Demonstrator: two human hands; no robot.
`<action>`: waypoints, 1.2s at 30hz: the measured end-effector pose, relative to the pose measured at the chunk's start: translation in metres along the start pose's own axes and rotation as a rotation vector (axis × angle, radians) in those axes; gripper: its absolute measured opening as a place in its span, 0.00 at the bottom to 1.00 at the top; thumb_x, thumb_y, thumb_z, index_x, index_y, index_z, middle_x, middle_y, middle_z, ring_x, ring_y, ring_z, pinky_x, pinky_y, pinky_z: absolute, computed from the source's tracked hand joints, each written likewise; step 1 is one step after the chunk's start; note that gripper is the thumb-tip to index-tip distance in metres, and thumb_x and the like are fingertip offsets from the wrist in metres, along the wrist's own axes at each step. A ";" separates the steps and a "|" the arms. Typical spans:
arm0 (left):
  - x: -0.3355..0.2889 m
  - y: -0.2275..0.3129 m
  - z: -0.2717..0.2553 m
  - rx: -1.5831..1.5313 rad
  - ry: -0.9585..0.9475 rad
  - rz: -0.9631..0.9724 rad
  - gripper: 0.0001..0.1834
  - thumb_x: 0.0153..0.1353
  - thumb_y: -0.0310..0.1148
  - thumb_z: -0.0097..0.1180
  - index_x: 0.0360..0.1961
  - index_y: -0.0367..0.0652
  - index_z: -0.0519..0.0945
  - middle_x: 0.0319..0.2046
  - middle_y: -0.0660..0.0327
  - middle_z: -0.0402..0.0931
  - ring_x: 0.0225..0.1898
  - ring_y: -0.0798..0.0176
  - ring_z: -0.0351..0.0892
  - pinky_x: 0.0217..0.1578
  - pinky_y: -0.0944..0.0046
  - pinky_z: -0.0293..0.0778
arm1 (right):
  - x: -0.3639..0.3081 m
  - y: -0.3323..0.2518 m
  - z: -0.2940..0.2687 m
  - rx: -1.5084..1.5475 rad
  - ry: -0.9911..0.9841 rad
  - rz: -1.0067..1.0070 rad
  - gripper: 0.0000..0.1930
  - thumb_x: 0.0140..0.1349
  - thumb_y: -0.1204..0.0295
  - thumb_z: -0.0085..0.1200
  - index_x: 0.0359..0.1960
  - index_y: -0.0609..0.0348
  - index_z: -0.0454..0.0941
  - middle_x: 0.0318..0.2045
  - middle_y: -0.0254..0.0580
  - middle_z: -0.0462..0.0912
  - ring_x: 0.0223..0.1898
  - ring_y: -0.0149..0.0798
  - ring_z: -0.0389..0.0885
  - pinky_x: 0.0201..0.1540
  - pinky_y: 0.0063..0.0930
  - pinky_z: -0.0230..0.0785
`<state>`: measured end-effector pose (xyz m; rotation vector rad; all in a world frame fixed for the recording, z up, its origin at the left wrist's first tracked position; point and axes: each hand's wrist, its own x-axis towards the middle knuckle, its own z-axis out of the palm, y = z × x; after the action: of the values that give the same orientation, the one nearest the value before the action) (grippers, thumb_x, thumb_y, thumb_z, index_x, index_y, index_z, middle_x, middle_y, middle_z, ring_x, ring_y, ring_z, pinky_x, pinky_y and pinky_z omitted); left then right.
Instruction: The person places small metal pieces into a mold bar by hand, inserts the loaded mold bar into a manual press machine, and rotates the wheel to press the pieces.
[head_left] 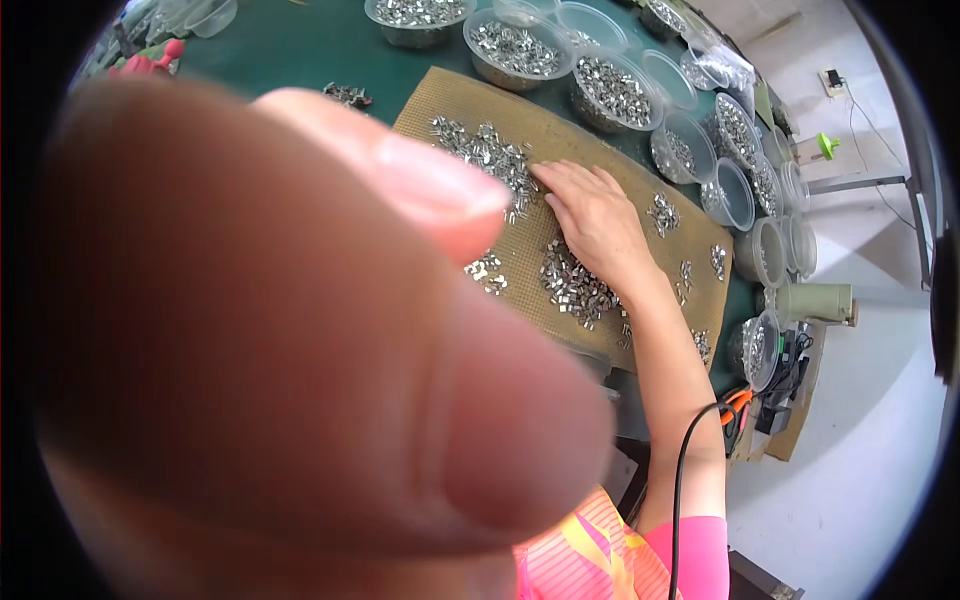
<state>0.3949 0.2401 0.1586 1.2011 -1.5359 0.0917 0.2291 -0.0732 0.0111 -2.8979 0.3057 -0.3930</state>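
Note:
My left hand [330, 340] is very close to the view and blurred, covering most of the left side. Its two visible fingertips point right with a gap between them and nothing seen held there; the rest of the hand is cut off or smeared. Farther off, my right hand [600, 222] lies palm down on a tan textured mat [425, 98], fingers stretched out and fairly flat. Those fingertips reach the edge of a pile of small silvery metal pieces [490, 150]. Beneath and beside the palm spreads another, darker pile of metal bits [575, 288].
Clear plastic tubs [515, 50] of metal pieces line the far and right sides of the green table [300, 45]. Smaller heaps [663, 213] dot the mat's right part. A black cable [680, 470] crosses my right arm. A green cylinder [815, 302] stands at right.

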 end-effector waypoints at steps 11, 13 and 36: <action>0.006 -0.002 0.025 -0.089 -0.038 0.049 0.06 0.74 0.39 0.53 0.46 0.54 0.79 0.39 0.64 0.77 0.46 0.54 0.70 0.50 0.42 0.74 | -0.005 -0.024 -0.013 0.028 -0.071 -0.097 0.19 0.67 0.76 0.53 0.59 0.52 0.82 0.61 0.40 0.83 0.66 0.44 0.77 0.72 0.50 0.62; 0.013 -0.038 0.068 -0.020 0.017 0.082 0.10 0.67 0.32 0.62 0.48 0.42 0.78 0.37 0.56 0.80 0.42 0.50 0.78 0.45 0.45 0.79 | -0.018 -0.010 -0.010 0.078 -0.120 -0.082 0.20 0.65 0.77 0.54 0.58 0.51 0.82 0.61 0.38 0.83 0.66 0.44 0.77 0.74 0.52 0.60; -0.045 -0.109 0.154 0.073 -0.313 -0.281 0.04 0.62 0.27 0.65 0.37 0.41 0.84 0.31 0.58 0.80 0.35 0.53 0.81 0.37 0.56 0.75 | -0.013 -0.004 0.009 -0.102 0.133 0.022 0.06 0.63 0.64 0.64 0.35 0.50 0.86 0.35 0.37 0.82 0.45 0.46 0.81 0.64 0.56 0.64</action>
<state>0.3591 0.1204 0.0107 1.5328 -1.6228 -0.2390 0.2205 -0.0646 0.0002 -2.9699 0.3892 -0.5850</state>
